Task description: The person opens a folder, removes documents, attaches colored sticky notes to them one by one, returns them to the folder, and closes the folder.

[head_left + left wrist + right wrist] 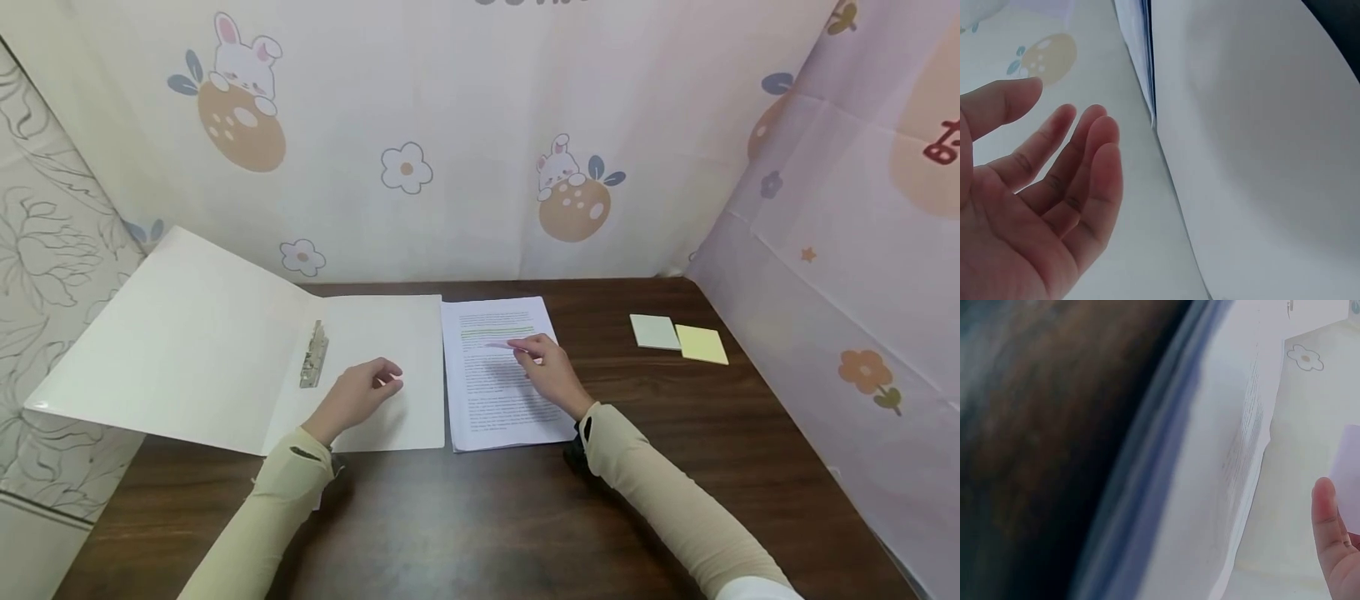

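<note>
My right hand (552, 372) pinches a small lilac paper slip (1349, 481), which looks like a sticky note, above a stack of printed sheets (495, 408). Seen nearly edge-on in the head view, the slip points left over the text, just below some green-highlighted lines. My left hand (357, 397) hovers over the right inside cover of an open white lever-arch folder (202, 333). Its fingers are loosely bent and hold nothing, as the left wrist view also shows. Near that hand is the folder's metal clip (314, 356).
A pale green sticky-note pad (655, 332) and a yellow pad (702, 343) lie side by side at the right on the dark wooden table (480, 517). The folder's left cover tilts up at the left. Patterned cloth (465, 225) hangs behind the table and along its right side.
</note>
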`<action>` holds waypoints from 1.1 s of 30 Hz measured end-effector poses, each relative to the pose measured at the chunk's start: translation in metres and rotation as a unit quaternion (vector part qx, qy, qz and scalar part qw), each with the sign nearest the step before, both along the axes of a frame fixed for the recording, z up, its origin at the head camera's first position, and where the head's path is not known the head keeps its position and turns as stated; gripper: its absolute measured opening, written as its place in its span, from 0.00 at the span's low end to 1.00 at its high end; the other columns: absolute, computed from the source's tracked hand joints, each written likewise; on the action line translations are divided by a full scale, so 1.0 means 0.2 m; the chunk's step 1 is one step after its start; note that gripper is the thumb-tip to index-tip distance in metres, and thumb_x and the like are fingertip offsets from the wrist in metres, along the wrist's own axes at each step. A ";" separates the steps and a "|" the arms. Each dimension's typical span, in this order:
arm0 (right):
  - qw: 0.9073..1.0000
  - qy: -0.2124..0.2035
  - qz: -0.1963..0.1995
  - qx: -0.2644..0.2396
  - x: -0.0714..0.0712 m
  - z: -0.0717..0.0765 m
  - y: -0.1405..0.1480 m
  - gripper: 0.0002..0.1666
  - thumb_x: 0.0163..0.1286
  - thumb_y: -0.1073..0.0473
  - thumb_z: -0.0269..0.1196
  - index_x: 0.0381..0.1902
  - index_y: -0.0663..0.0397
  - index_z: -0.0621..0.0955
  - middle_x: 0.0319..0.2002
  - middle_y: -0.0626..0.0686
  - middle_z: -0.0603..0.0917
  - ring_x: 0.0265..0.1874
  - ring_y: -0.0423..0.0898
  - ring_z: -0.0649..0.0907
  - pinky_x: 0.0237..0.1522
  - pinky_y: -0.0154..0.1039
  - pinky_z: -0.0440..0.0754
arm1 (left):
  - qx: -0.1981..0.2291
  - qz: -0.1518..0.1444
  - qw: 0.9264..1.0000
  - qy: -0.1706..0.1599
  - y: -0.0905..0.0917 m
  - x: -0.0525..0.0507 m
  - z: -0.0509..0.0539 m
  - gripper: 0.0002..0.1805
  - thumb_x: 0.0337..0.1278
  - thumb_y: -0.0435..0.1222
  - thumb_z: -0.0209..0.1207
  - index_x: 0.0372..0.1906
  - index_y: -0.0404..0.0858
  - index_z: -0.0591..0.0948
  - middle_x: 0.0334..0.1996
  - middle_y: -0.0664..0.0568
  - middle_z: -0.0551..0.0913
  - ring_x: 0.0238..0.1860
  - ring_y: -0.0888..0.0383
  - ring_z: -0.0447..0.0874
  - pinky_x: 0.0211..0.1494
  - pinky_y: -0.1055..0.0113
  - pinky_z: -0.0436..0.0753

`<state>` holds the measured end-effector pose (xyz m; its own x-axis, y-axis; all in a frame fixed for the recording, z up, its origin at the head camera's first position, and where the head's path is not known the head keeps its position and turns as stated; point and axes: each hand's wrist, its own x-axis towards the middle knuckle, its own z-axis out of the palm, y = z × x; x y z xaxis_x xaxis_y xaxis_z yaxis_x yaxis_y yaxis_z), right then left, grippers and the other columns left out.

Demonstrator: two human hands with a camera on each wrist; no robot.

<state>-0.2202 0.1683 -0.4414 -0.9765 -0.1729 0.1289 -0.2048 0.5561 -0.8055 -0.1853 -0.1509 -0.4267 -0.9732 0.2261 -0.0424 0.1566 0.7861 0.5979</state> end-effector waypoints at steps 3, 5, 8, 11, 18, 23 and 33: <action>1.000 0.011 0.003 0.002 0.00 0.00 -0.01 0.17 0.72 0.62 0.57 0.56 0.57 0.82 0.51 0.59 0.79 0.44 0.51 0.80 0.35 0.33 0.82 | 0.006 -0.004 1.000 -0.001 0.04 -0.03 -0.01 0.15 0.66 0.41 0.57 0.52 0.38 0.80 0.42 0.46 0.86 0.42 0.52 0.82 0.42 0.59 0.81; 1.000 0.016 0.004 -0.002 -0.01 0.00 -0.01 0.17 0.72 0.63 0.57 0.55 0.58 0.82 0.50 0.59 0.79 0.43 0.52 0.80 0.34 0.32 0.82 | 0.010 -0.005 1.000 -0.006 0.07 -0.04 -0.01 0.16 0.66 0.41 0.57 0.54 0.38 0.79 0.42 0.46 0.86 0.42 0.52 0.82 0.42 0.59 0.81; 1.000 0.020 0.010 -0.006 0.00 0.01 -0.03 0.17 0.72 0.63 0.57 0.55 0.59 0.82 0.50 0.60 0.79 0.43 0.52 0.80 0.34 0.32 0.81 | 0.014 -0.011 1.000 -0.007 0.12 -0.05 -0.01 0.17 0.66 0.41 0.57 0.56 0.39 0.78 0.43 0.46 0.86 0.42 0.53 0.82 0.43 0.59 0.81; 1.000 0.021 0.011 -0.002 0.01 0.01 -0.04 0.16 0.72 0.63 0.57 0.55 0.58 0.83 0.49 0.59 0.80 0.44 0.52 0.80 0.36 0.33 0.79 | 0.031 -0.013 0.999 -0.004 0.17 -0.06 -0.01 0.19 0.66 0.42 0.57 0.57 0.39 0.78 0.43 0.46 0.86 0.42 0.53 0.82 0.45 0.58 0.80; 0.999 0.034 0.017 0.006 0.02 -0.01 -0.06 0.16 0.70 0.64 0.59 0.53 0.60 0.83 0.48 0.59 0.80 0.46 0.52 0.80 0.44 0.39 0.78 | 0.082 -0.015 0.996 0.009 0.28 -0.08 -0.01 0.22 0.68 0.45 0.55 0.61 0.40 0.76 0.43 0.46 0.86 0.42 0.54 0.82 0.43 0.62 0.79; 0.999 0.038 0.030 0.013 0.02 -0.02 -0.07 0.15 0.70 0.63 0.59 0.52 0.60 0.84 0.47 0.59 0.81 0.46 0.53 0.80 0.46 0.43 0.79 | 0.097 -0.019 0.995 0.010 0.35 -0.08 -0.02 0.23 0.68 0.46 0.55 0.63 0.41 0.75 0.42 0.46 0.86 0.40 0.56 0.81 0.41 0.65 0.78; 0.994 0.031 0.085 0.059 0.01 0.00 -0.10 0.17 0.70 0.63 0.59 0.55 0.59 0.82 0.48 0.58 0.79 0.44 0.50 0.79 0.45 0.41 0.78 | 0.122 -0.025 0.992 0.020 0.44 -0.11 0.00 0.22 0.69 0.46 0.54 0.62 0.42 0.77 0.47 0.46 0.86 0.48 0.51 0.83 0.49 0.57 0.82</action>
